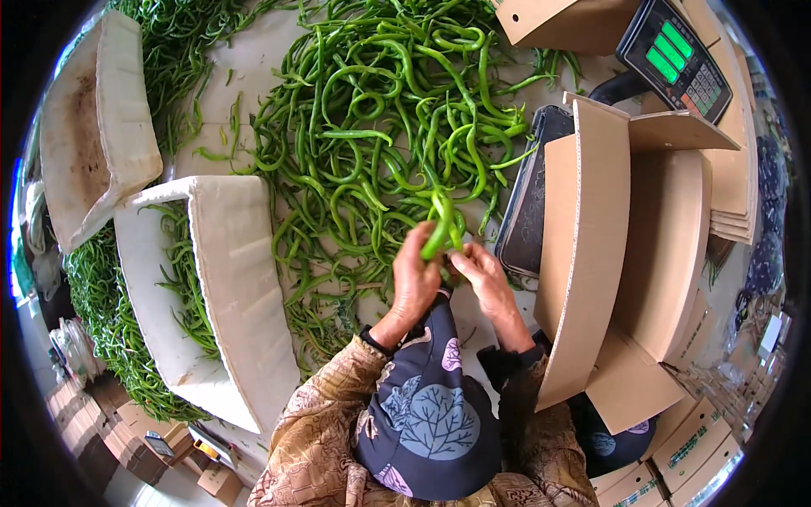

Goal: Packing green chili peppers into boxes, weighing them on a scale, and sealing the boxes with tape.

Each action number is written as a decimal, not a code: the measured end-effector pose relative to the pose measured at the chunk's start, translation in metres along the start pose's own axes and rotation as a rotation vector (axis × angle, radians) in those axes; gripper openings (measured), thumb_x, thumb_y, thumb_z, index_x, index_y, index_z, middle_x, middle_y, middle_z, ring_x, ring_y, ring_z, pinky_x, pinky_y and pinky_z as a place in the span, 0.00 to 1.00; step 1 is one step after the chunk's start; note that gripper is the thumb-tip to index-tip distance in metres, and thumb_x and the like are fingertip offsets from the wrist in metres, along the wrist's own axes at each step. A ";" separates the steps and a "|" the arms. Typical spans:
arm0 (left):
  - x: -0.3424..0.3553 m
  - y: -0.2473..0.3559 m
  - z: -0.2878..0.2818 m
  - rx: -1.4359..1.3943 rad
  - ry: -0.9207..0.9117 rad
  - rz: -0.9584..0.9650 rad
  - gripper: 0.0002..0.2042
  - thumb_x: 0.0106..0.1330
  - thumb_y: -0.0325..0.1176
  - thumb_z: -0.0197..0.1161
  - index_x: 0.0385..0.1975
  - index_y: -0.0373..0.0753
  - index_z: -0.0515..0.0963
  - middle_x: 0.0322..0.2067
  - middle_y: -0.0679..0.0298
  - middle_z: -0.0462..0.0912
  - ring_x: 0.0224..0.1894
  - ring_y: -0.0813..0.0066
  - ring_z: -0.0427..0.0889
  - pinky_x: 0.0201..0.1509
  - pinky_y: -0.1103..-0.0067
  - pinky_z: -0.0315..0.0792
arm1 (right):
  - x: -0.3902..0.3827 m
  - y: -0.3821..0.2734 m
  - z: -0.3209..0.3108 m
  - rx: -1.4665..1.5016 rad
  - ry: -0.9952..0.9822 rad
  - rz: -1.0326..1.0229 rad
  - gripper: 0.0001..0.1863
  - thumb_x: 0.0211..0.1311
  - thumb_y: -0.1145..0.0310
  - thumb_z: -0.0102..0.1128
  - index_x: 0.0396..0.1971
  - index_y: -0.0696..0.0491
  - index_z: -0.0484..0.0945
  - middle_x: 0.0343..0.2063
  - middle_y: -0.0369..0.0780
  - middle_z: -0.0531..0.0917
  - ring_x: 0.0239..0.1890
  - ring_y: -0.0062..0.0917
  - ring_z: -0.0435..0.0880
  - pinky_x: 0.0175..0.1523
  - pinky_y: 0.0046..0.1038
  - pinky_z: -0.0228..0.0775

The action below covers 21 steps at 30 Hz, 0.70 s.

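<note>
Grips long green peppers (440, 221) in the left hand (411, 280), closed around them. Touches the same peppers with the fingertips of the right hand (488, 286); cannot tell there whether closed or open. Holds the peppers over the near part of a large pepper heap (363, 110), between a white foam box (241, 287) on the left and an open cardboard box (596, 245) on the right.

A white foam box (241, 279) walls off the left and an open cardboard box (583, 253) the right; green peppers (363, 144) crowd the space beyond the hands (411, 277), while a largely bare pale strip (243, 63) opens far left
</note>
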State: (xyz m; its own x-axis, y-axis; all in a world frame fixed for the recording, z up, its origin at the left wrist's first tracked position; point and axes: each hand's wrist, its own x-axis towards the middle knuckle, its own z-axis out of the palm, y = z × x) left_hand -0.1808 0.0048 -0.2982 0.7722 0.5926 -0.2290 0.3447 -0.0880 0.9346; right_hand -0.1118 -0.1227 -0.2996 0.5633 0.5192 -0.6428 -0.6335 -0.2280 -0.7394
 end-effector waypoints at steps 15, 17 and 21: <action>0.089 -0.052 0.006 0.863 0.005 0.359 0.11 0.54 0.26 0.61 0.39 0.40 0.80 0.34 0.58 0.73 0.42 0.56 0.75 0.38 0.65 0.74 | -0.015 0.014 -0.009 0.392 0.095 -0.015 0.10 0.56 0.70 0.58 0.38 0.54 0.74 0.33 0.36 0.78 0.32 0.20 0.74 0.37 0.21 0.65; 0.094 -0.047 0.011 0.897 -0.035 0.324 0.12 0.53 0.28 0.62 0.38 0.41 0.81 0.34 0.58 0.73 0.44 0.56 0.74 0.39 0.65 0.74 | -0.018 0.011 -0.005 0.414 0.096 -0.047 0.11 0.55 0.68 0.60 0.37 0.54 0.74 0.32 0.35 0.77 0.31 0.20 0.74 0.38 0.21 0.64; 0.086 -0.018 -0.004 0.783 -0.200 0.288 0.10 0.54 0.32 0.64 0.36 0.39 0.81 0.34 0.62 0.77 0.40 0.64 0.75 0.40 0.68 0.74 | -0.028 -0.002 -0.009 0.546 0.138 -0.027 0.11 0.55 0.68 0.60 0.36 0.54 0.72 0.35 0.41 0.80 0.34 0.25 0.78 0.43 0.26 0.69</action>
State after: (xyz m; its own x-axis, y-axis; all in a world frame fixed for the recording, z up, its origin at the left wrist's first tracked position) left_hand -0.1223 0.0604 -0.3341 0.9403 0.3170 -0.1240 0.3334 -0.7841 0.5235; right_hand -0.1222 -0.1441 -0.2819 0.6238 0.3976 -0.6729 -0.7800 0.2622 -0.5682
